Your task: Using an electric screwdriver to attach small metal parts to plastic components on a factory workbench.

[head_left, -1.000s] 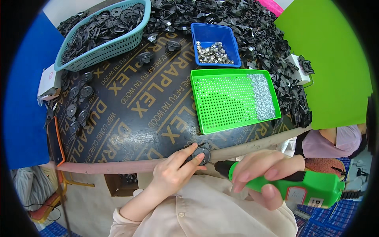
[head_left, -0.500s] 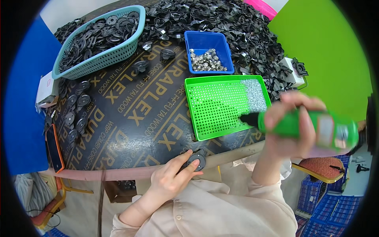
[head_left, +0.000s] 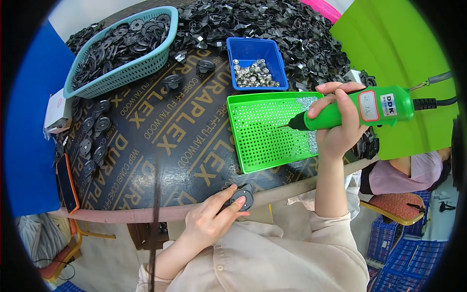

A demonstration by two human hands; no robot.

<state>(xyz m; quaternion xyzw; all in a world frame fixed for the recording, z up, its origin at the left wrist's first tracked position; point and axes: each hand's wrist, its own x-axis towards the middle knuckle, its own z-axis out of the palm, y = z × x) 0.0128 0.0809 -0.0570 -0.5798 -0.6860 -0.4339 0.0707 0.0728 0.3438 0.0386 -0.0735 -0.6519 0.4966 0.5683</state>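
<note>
- The left hand [head_left: 209,221] pinches a small round black part [head_left: 242,198] at the near edge of the dark table [head_left: 160,146]. Its fingers are closed around the part, thumb on top.
- The right hand [head_left: 340,131] is wrapped tight around a green electric screwdriver [head_left: 357,109]. The tool lies sideways, and its tip points toward the left hand's side.
- Just past the tip sits a green tray with holes [head_left: 262,134]. A heap of tiny silver screws [head_left: 307,124] lies in the tray, right under the tool.
- Beyond the tray, farther from both hands, a blue box [head_left: 256,65] holds shiny metal bits.
- Far from the left hand's grip, rows of round black parts [head_left: 92,141] lie flat on the table. A teal basket [head_left: 121,51] past them is full of more black parts.
- A big pile of loose black pieces [head_left: 272,24] fills the far side of the table.
- My guess: the job is in the middle. The part in the left hand has no screw in it that I can see. The tool is at the screws, well apart from that part. Lots of pieces wait in the pile.
</note>
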